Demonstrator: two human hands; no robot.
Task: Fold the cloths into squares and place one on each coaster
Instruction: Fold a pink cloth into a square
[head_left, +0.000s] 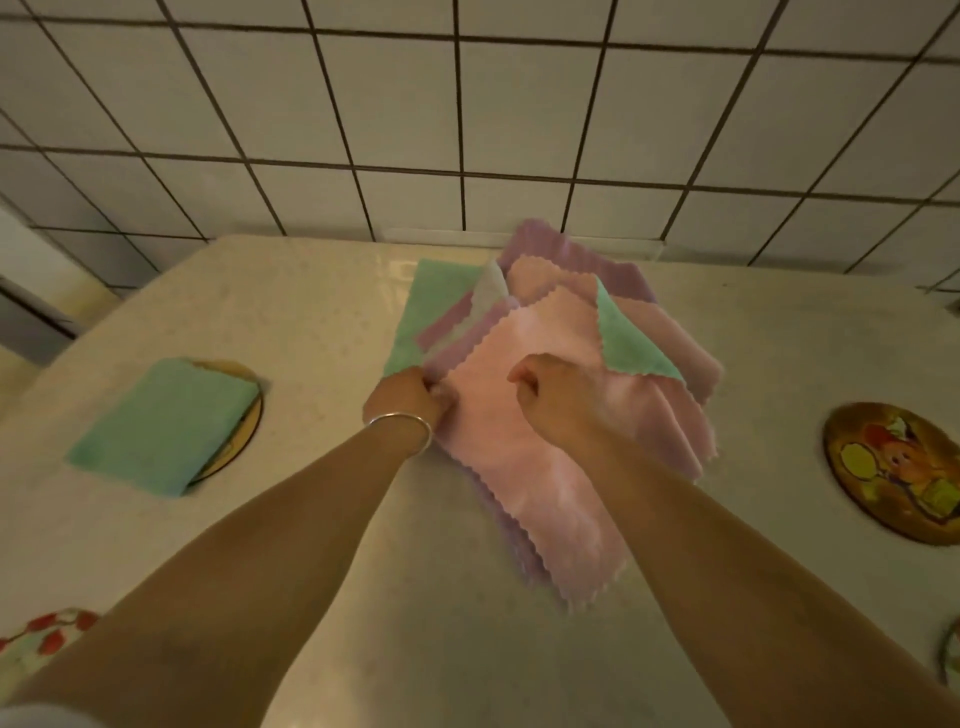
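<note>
A pale counter (322, 312) is backed by a tiled wall (467, 104). A pile of cloths (561, 364) is heaped mid-counter; its top pink cloth (545, 467) is pinched at its edge by the left hand (410, 397) and gripped by the curled right hand (556, 395). A folded green cloth (163, 423) is laid on the left coaster (244, 387); the right coaster (896, 470) is seen bare.

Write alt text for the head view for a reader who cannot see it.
Both hands pinch the top pink cloth of a loose pile on a pale counter: left hand at its edge, right hand near its middle. A folded green cloth lies on the left coaster; the right coaster is bare.
</note>
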